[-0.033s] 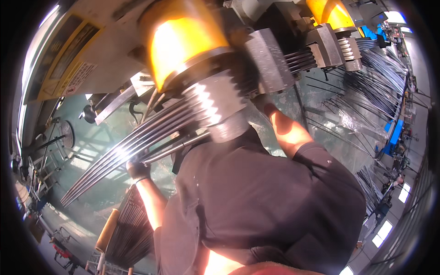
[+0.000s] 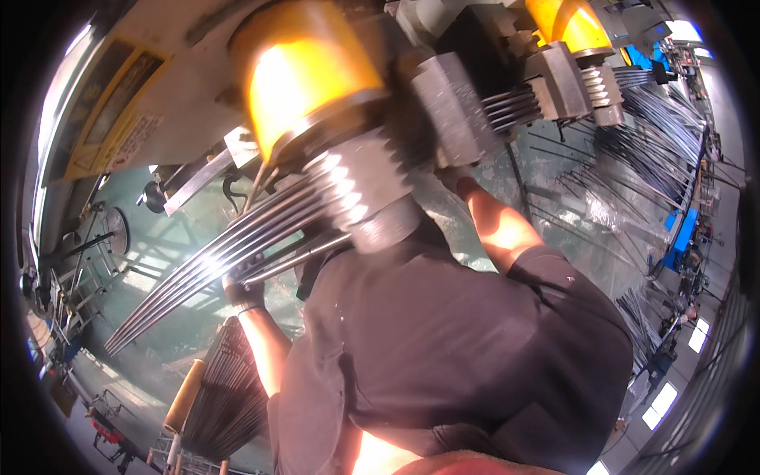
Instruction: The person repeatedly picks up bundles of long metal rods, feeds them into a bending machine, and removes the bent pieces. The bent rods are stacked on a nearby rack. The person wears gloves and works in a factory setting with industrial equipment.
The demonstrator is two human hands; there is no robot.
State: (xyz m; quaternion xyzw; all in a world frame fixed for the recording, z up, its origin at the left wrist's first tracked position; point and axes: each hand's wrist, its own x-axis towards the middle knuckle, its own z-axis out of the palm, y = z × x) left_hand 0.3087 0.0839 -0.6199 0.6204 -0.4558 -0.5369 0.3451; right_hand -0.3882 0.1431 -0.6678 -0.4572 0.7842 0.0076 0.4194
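Note:
My left hand [image 2: 241, 291], in a dark glove, is at the near side of several long shiny metal rods [image 2: 207, 263]. It touches or nearly touches the end of a separate lower rod [image 2: 297, 259]; its fingers reach behind the metal and do not show clearly. The rods slope up to a toothed grey metal block [image 2: 360, 186] under a yellow cylinder [image 2: 313, 75]. Bare-forearmed, my right hand [image 2: 451, 179] reaches beneath a grey angular block [image 2: 455, 107]. That block and shadow cover most of its fingers.
A second yellow cylinder [image 2: 566, 28] with another toothed block [image 2: 602, 91] stands at the far right. Loose rods [image 2: 645, 146] lie beyond it. Dark rods [image 2: 226, 400] are bundled beside a tan roller [image 2: 184, 396] at lower left. A round disc [image 2: 116, 231] stands left.
The near yellow cylinder and the blocks by it appear slightly farther left. My left hand has risen a little, farther behind the rods. My right hand has barely moved.

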